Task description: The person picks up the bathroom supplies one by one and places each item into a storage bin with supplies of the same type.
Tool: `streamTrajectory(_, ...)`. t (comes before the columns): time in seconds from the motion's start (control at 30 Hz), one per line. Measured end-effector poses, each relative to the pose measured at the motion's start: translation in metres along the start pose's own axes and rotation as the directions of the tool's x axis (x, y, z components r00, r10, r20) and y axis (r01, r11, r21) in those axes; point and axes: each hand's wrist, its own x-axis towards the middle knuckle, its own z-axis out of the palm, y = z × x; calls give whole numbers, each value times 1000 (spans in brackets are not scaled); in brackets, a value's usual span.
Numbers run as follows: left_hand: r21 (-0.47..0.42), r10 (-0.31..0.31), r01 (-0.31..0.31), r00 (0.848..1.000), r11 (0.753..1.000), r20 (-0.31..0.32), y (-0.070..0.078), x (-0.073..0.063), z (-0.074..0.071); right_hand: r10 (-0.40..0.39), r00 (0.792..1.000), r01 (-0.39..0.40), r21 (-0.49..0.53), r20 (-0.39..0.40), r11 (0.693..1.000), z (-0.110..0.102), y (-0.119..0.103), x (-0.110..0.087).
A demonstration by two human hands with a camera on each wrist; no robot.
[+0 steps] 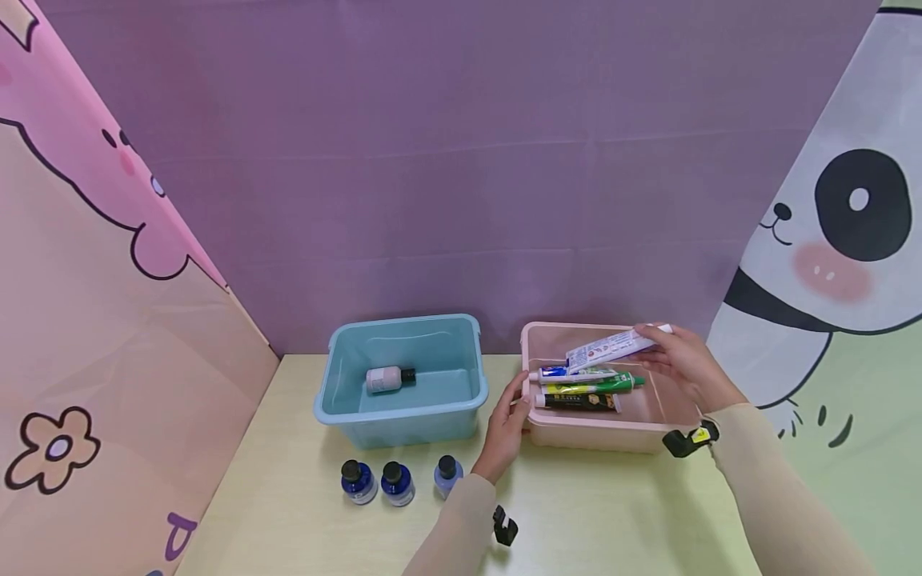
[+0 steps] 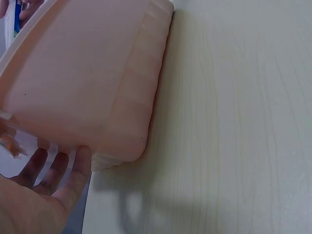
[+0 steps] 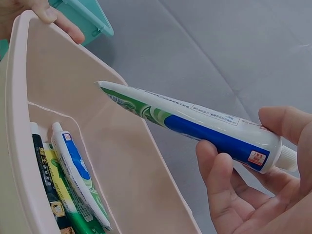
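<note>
In right-wrist view — tube's (image 3: 204,127) red square (image 3: 257,157)

Booth-like nook, purple backdrop (image 1: 461,176), panda panel (image 1: 821,280)

Even, fairly bright light; soft shadows fall on the surface (image 1: 576,512), including beside the bin (image 2: 87,73); faint sheen on the tube (image 3: 195,127); wrist views look duller.
</note>
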Motion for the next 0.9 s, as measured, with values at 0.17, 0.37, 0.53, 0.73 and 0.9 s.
streamTrajectory(0.17, 5, -1, 1, 1000, 1000, -4, 0, 0, 0, 3, 1000, -3, -12, 4, 1000, 1, 1, 3)
streamTrajectory(0.37, 8, -8, 8, 1000, 1000, -4, -1, 0, 0, 0, 1000, 0, -28, 8, 1000, -1, 3, 7)
streamTrajectory(0.53, 12, -12, 12, 1000, 1000, -10, -2, 0, 0, 10, 1000, -10, -45, -3, 999, -2, 3, 9)
streamTrajectory(0.73, 19, -5, 5, 1000, 1000, -12, -1, 1, 0, 13, 1000, -13, -49, 6, 999, -2, 3, 11)
streamTrajectory(0.9, 24, -6, 6, 1000, 1000, -13, -1, 1, 0, 15, 1000, -15, -35, 18, 999, -3, 5, 14)
